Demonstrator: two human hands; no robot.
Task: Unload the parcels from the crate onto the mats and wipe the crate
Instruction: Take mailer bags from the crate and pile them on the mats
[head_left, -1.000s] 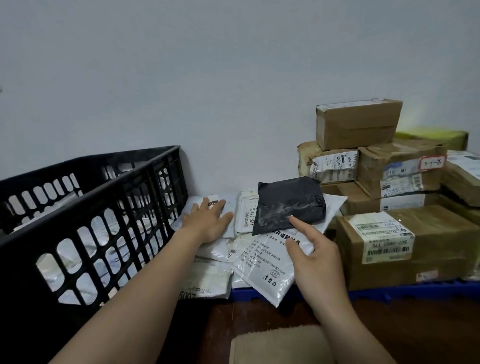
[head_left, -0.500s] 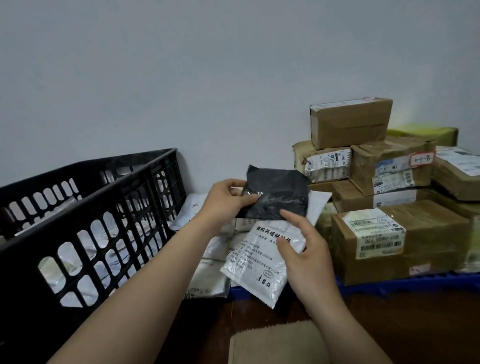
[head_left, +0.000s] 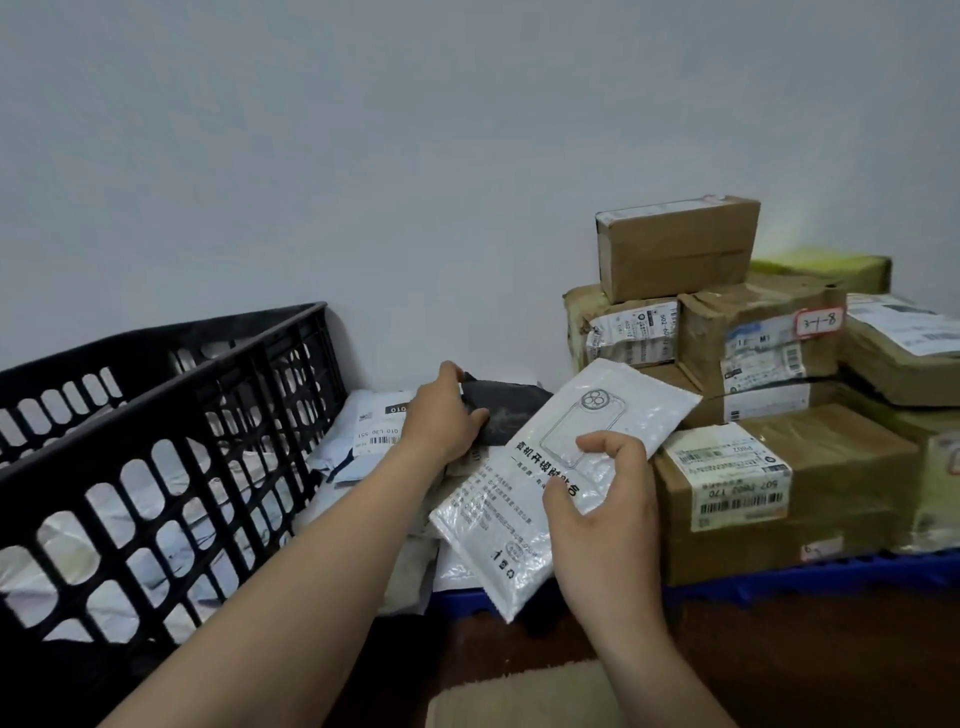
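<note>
A black slotted crate (head_left: 171, 415) stands at the left with white parcels still showing through its wall. My left hand (head_left: 444, 415) grips a black poly-bag parcel (head_left: 511, 410) that lies on the pile of white mailers (head_left: 374, 431) beside the crate. My right hand (head_left: 602, 504) holds a white plastic parcel (head_left: 561, 457) printed with a phone-case drawing, lifted and tilted above the pile. A blue mat (head_left: 779, 577) runs under the parcels.
Taped cardboard boxes (head_left: 779, 483) are stacked at the right against the pale wall, one small box (head_left: 675, 244) on top. A beige cloth (head_left: 519, 696) lies on the dark wooden floor at the bottom edge.
My right hand has taken the white phone-case parcel and raised it off the pile. My left hand has pulled the black parcel leftward and lowered it onto the mailers.
</note>
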